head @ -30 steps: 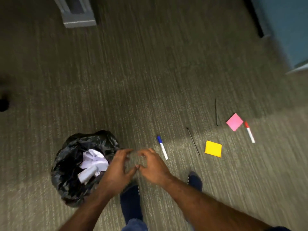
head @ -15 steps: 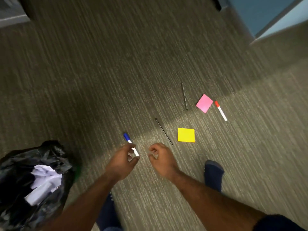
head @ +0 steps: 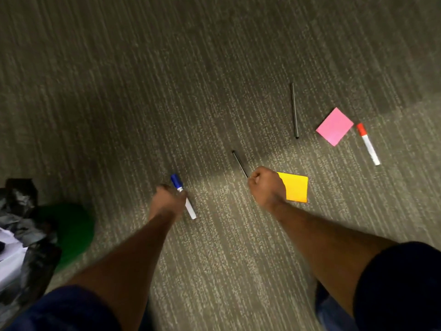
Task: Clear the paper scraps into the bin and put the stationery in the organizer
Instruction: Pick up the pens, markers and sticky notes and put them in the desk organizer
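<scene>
My left hand [head: 167,203] is closed around the middle of a blue-capped white marker [head: 176,182] lying on the carpet. Closed in a fist, my right hand [head: 267,185] grips the lower end of a thin black pen [head: 239,162]. A yellow sticky note [head: 296,187] lies just right of that hand, partly hidden by it. Farther right are a pink sticky note [head: 334,126], a red-capped marker [head: 368,144] and a second black pen [head: 295,111]. At the left edge sits the bin, lined with a black bag [head: 26,211], with crumpled white paper [head: 10,256] inside.
Grey-green striped carpet [head: 191,80] fills the view. A green shape [head: 71,232] shows beside the bag, blurred. My dark blue clothing [head: 403,283] fills the bottom corners. No organizer is in view.
The view has swung right, pushing the bin to the left edge. My left hand closed on the blue marker. My right hand reached forward and closed on the black pen's end.
</scene>
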`<control>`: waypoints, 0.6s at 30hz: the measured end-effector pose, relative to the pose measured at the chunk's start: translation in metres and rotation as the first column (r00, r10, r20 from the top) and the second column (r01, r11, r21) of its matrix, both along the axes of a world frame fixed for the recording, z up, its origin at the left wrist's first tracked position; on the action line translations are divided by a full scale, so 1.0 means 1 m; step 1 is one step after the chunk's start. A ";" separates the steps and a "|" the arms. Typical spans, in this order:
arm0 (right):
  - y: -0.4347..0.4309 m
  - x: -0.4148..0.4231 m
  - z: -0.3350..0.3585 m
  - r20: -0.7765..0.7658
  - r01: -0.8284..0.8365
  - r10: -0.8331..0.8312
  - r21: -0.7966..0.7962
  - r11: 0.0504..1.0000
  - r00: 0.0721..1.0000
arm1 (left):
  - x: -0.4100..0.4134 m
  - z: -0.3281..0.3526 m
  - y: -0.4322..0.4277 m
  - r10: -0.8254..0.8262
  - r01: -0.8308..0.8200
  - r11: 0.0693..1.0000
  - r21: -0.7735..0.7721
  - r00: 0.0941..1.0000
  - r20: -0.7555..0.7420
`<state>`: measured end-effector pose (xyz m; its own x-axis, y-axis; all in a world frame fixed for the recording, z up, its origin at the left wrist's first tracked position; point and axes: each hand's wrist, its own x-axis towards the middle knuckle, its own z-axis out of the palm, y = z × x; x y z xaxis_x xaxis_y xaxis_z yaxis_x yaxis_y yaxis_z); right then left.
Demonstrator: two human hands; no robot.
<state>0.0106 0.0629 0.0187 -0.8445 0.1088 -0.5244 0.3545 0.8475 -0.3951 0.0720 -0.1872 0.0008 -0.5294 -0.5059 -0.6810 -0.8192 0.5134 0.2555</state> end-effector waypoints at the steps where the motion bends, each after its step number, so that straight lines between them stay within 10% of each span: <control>1: 0.000 -0.004 -0.006 0.016 0.012 -0.012 -0.005 1.000 1.000 | -0.004 -0.003 0.001 0.016 -0.016 1.000 -0.022 1.000 -0.013; 8: 0.000 -0.010 -0.026 0.017 0.036 -0.036 -0.028 0.999 0.999 | -0.013 -0.008 0.006 -0.103 0.089 0.991 -0.101 0.985 -0.135; 11: -0.002 -0.004 -0.021 0.010 0.133 -0.133 -0.160 0.978 0.991 | -0.017 0.003 0.025 0.027 0.022 0.984 0.176 0.962 -0.270; 14: -0.012 0.003 -0.010 0.034 0.265 -0.274 -0.384 0.885 0.961 | -0.033 0.020 0.056 0.460 -0.289 0.714 0.638 0.880 -0.117; 18: -0.020 0.013 0.006 0.038 0.231 -0.248 -0.522 0.821 0.968 | -0.050 0.030 0.095 0.309 -0.153 0.692 0.705 0.946 -0.098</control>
